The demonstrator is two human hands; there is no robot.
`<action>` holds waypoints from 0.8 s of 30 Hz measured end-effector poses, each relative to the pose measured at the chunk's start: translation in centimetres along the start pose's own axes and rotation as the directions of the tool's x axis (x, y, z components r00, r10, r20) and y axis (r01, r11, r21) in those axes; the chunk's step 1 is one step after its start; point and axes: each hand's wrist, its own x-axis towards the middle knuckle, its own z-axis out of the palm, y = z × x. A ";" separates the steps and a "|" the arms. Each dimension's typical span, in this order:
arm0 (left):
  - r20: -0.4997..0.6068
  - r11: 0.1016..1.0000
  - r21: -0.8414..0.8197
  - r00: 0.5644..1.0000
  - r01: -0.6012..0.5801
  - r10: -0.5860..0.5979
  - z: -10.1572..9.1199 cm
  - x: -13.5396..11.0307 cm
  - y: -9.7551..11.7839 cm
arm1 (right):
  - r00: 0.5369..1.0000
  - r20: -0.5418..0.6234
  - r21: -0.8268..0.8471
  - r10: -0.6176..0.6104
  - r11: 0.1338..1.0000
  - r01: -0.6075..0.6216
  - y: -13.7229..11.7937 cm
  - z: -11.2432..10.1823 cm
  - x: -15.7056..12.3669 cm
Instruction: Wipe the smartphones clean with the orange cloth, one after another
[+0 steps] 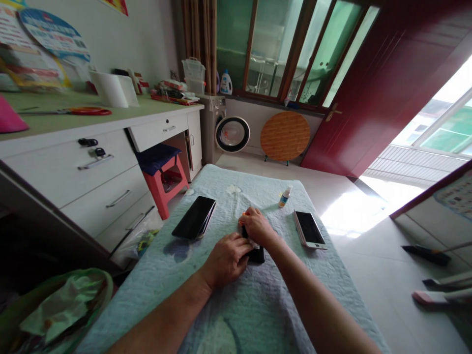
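A black phone [257,255] lies on the cloth-covered table in front of me, largely hidden by my hands. My left hand [229,255] closes on its left side, with fingers reaching over its top face. On its far end, my right hand [257,227] is closed around a small orange thing [242,220], of which only a bit shows. A pale, whitish scrap [254,244] shows on the phone beneath my right hand; I cannot tell what it is. To the left rests a larger dark phone [195,217], and to the right a white phone [310,229] with a dark screen.
A small bottle [285,196] stands upright toward the table's [217,184] far right. Beyond are a red stool [165,177], a washing machine with its door [232,134] open, and a round wooden tabletop [285,135]. A waste basket [106,285] sits at lower left, beside white drawers [106,196].
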 end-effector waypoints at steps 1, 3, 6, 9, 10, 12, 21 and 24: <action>0.012 1.000 0.000 1.000 0.001 -0.001 0.1 0.0 0.0 | 1.000 0.000 0.005 -0.004 1.000 0.004 0.1 0.1 0.1; 0.033 1.000 -0.001 0.999 0.006 -0.006 0.3 -0.1 -0.2 | 1.000 0.018 0.021 -0.022 1.000 0.021 0.2 0.1 -0.1; 0.044 1.000 0.000 0.999 0.018 -0.018 0.3 0.0 -0.2 | 0.995 0.069 0.073 -0.076 0.995 0.071 0.0 -0.3 -1.1; 0.037 1.000 0.006 0.999 0.006 -0.006 0.3 0.1 0.0 | 0.986 0.118 0.136 -0.116 0.986 0.100 -0.4 -0.9 -2.3; 0.037 1.000 0.010 0.999 0.001 -0.002 0.2 0.1 0.1 | 0.984 0.131 0.148 -0.117 0.984 0.097 -0.5 -1.0 -2.6; 0.048 1.000 0.023 0.999 0.003 -0.005 0.2 0.2 0.3 | 0.983 0.142 0.148 -0.118 0.984 0.097 -0.7 -1.2 -2.9; 0.050 0.995 0.087 0.997 0.053 -0.057 0.4 0.0 0.7 | 0.996 0.034 0.014 -0.087 0.996 0.087 0.5 -0.1 -0.2; 0.053 0.994 0.084 0.996 0.067 -0.071 0.3 0.0 0.8 | 0.999 0.032 -0.019 -0.029 0.999 0.029 1.1 0.1 0.8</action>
